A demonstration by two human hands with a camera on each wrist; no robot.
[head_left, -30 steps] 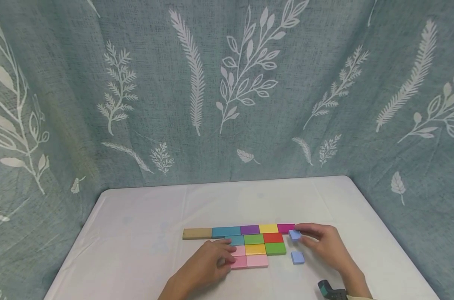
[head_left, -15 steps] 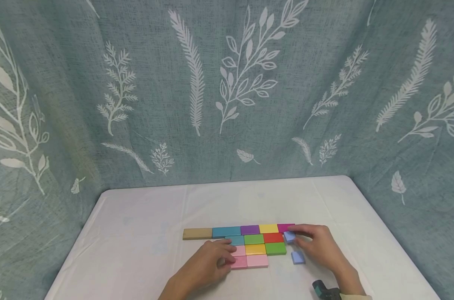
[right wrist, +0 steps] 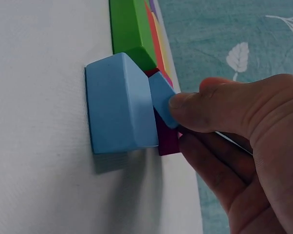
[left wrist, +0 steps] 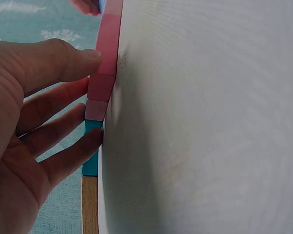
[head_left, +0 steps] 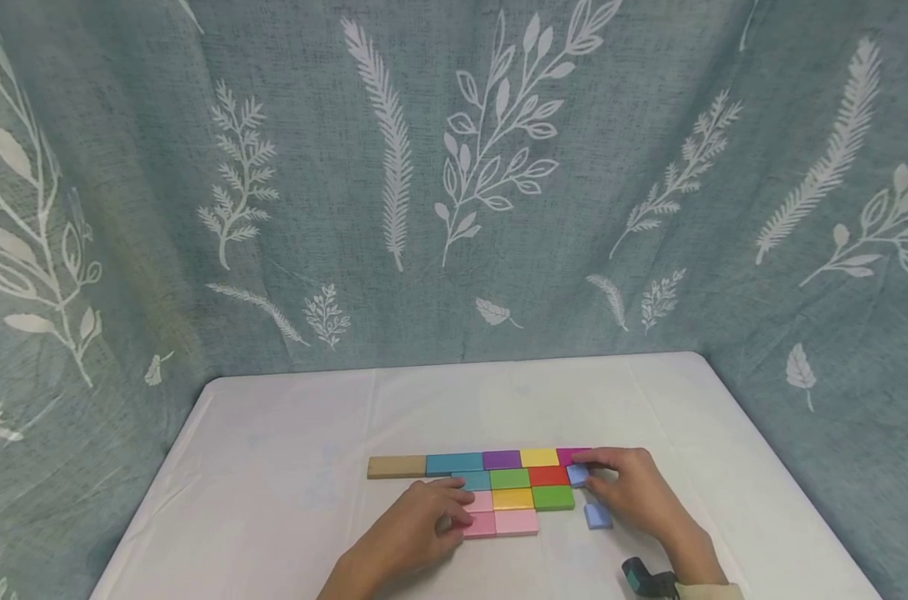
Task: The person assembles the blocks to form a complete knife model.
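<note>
In the head view my right hand [head_left: 637, 492] pinches a small light blue block [head_left: 576, 476] between thumb and fingers. That block sits at the right end of the red block [head_left: 548, 476], just in front of the magenta block [head_left: 570, 456]. A second light blue block [head_left: 598, 517] lies on the table nearer to me; it looms large beside the thumb in the right wrist view. My left hand [head_left: 415, 527] rests at the left ends of the rows. Its thumb touches the dark pink block [left wrist: 107, 51], and its spread fingers touch the pale pink and teal blocks [left wrist: 90, 161].
The flat blocks form stepped rows on a white-covered table [head_left: 274, 467]. A wooden block [head_left: 396, 467] ends the back row at left, followed by blue, purple and yellow ones. Green blocks [head_left: 552, 498] lie in the middle rows. A patterned curtain [head_left: 311, 167] surrounds the table's back and sides.
My right hand has slid the small blue block left, up against the red block's end. The left hand and the rows have stayed in place.
</note>
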